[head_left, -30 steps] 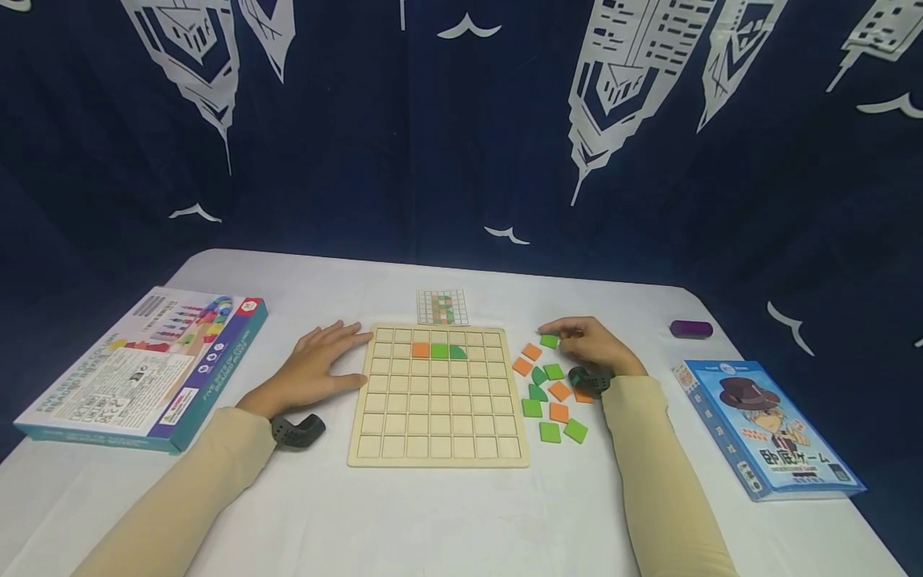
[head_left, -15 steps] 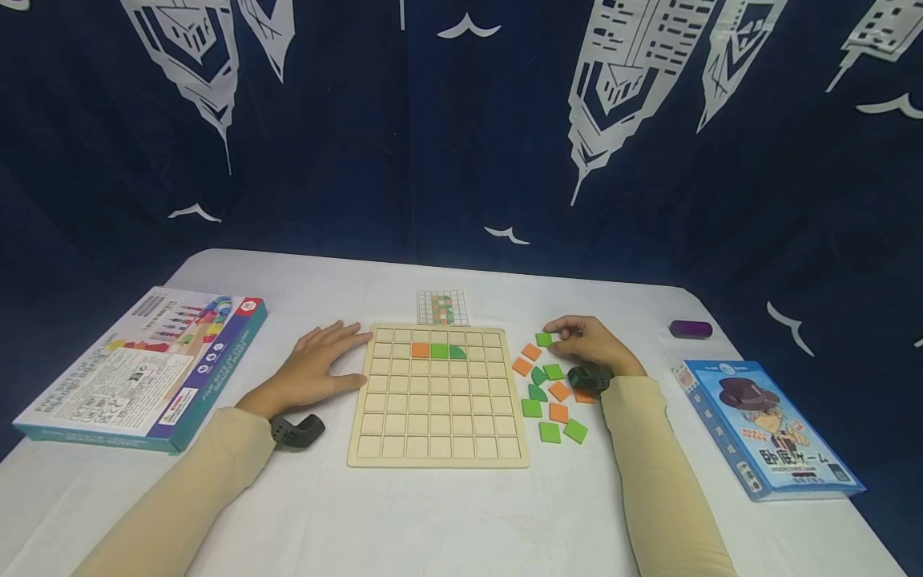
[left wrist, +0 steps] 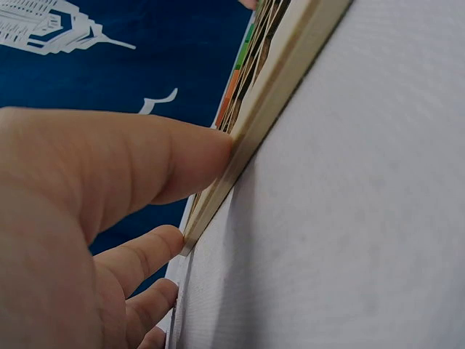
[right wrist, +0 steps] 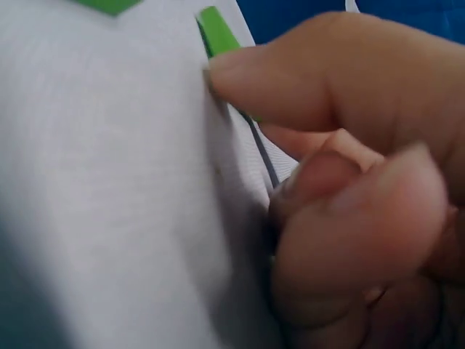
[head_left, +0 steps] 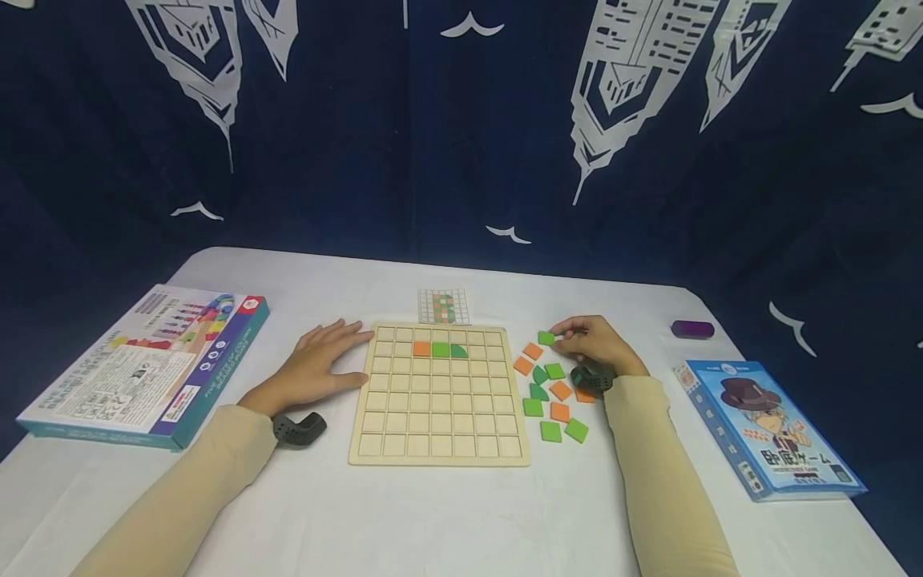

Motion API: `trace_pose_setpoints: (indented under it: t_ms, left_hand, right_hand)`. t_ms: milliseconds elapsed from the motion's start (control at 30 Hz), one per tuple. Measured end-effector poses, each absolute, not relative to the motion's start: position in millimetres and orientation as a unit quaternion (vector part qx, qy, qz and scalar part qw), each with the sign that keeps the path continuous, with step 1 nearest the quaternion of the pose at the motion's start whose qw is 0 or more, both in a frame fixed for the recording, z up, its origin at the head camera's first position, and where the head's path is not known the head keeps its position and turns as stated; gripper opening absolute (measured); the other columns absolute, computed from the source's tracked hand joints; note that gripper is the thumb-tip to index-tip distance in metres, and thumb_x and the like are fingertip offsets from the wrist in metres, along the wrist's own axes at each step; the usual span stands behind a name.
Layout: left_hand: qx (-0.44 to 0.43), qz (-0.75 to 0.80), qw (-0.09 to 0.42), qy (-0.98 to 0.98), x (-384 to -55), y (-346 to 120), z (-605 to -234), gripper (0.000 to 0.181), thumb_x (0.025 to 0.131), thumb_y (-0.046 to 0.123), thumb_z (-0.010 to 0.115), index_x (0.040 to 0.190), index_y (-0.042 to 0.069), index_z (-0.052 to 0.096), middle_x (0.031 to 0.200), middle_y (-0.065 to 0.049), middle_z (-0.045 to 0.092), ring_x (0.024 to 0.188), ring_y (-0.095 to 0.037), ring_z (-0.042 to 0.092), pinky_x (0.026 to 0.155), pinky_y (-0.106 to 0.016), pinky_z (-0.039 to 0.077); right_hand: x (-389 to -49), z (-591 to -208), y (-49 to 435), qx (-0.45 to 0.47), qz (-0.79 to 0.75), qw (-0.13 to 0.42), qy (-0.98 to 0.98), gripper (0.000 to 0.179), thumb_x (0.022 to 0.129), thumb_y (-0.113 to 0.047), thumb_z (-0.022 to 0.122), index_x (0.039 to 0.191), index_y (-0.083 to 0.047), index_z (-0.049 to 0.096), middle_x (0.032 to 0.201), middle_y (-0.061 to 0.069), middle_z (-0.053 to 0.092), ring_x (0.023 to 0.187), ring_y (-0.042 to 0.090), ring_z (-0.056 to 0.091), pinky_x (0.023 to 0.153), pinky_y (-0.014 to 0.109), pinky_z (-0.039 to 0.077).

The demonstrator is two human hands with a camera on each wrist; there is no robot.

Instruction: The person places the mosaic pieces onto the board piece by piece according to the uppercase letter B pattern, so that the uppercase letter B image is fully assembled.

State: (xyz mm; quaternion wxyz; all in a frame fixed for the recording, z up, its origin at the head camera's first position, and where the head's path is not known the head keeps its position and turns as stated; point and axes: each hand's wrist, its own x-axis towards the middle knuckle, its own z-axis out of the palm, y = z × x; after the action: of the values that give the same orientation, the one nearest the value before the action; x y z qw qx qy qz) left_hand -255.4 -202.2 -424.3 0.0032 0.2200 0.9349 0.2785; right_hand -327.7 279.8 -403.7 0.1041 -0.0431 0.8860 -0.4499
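Note:
A light wooden grid board lies mid-table, with an orange square tile, a green square tile and a dark green quarter-round tile in one of its upper rows. My left hand is spread at the board's left side, thumb and index fingertips at its edge; the left wrist view shows the thumb against the rim. Right of the board, my right hand pinches another green square tile between thumb and index finger, low over the cloth. In the right wrist view its thumb partly covers that tile.
Several loose orange, green and dark green tiles lie between board and right wrist. A printed pattern card sits behind the board. Boxes stand left and right; a purple cylinder-like object lies back right.
The green tile under my right fingers slid slightly left and now shows more fully at the fingertips. My left hand has stayed at the board's edge.

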Motion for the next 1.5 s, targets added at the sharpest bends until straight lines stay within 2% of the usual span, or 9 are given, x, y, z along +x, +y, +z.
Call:
trace_pose_setpoints:
  t_ms: [333,567,733,967,1500]
  left_hand:
    - [0.219,0.276,0.004,0.936,-257,-201,-425,0.074,0.097,0.035,0.073,0.162,0.008,0.050,0.172,-0.022,0.036,0.162,-0.048,0.020,0.131,-0.066,0.006]
    - [0.219,0.278,0.003,0.935,-257,-202,-426,0.074,0.097,0.034,0.073,0.161,0.008,0.050,0.172,-0.022,0.036,0.162,-0.048,0.020,0.131,-0.066,0.005]
    - [0.218,0.278,0.003,0.936,-257,-202,-426,0.073,0.097,0.034,0.073,0.161,0.008,0.050,0.172,-0.022,0.036,0.162,-0.048,0.020,0.131,-0.067,0.006]
    - [0.218,0.277,0.004,0.936,-256,-202,-426,0.074,0.097,0.034,0.073,0.162,0.008,0.050,0.172,-0.022,0.036,0.162,-0.048,0.020,0.131,-0.066,0.005]
    - [0.218,0.276,0.001,0.936,-257,-202,-427,0.073,0.097,0.035,0.073,0.162,0.010,0.050,0.172,-0.021,0.036,0.163,-0.048,0.020,0.131,-0.066,0.006]
  right_hand:
    - [-327,-399,278,-0.034,-0.485,0.110,0.867,0.045,0.095,-0.006,0.078,0.133,0.011,0.063,0.098,0.003,0.068,0.078,0.011,0.061,0.066,0.020,0.057]
    - [-324,-386,265,-0.049,-0.505,0.110,0.854,0.044,0.099,-0.004,0.075,0.136,0.013,0.059,0.092,0.003,0.078,0.069,0.008,0.066,0.065,0.021,0.060]
    - [-323,-378,252,-0.044,-0.530,0.119,0.838,0.043,0.099,-0.001,0.075,0.136,0.012,0.057,0.084,0.003,0.077,0.064,0.006,0.065,0.063,0.019,0.060]
    - [-321,-372,240,-0.067,-0.555,0.129,0.819,0.039,0.101,0.000,0.072,0.136,0.010,0.058,0.089,0.007,0.080,0.063,0.007,0.066,0.061,0.019,0.058]
    - [-313,-365,202,-0.109,-0.614,0.149,0.767,0.029,0.096,0.005,0.074,0.123,0.000,0.064,0.088,0.005,0.080,0.064,0.010,0.062,0.058,0.020,0.051]
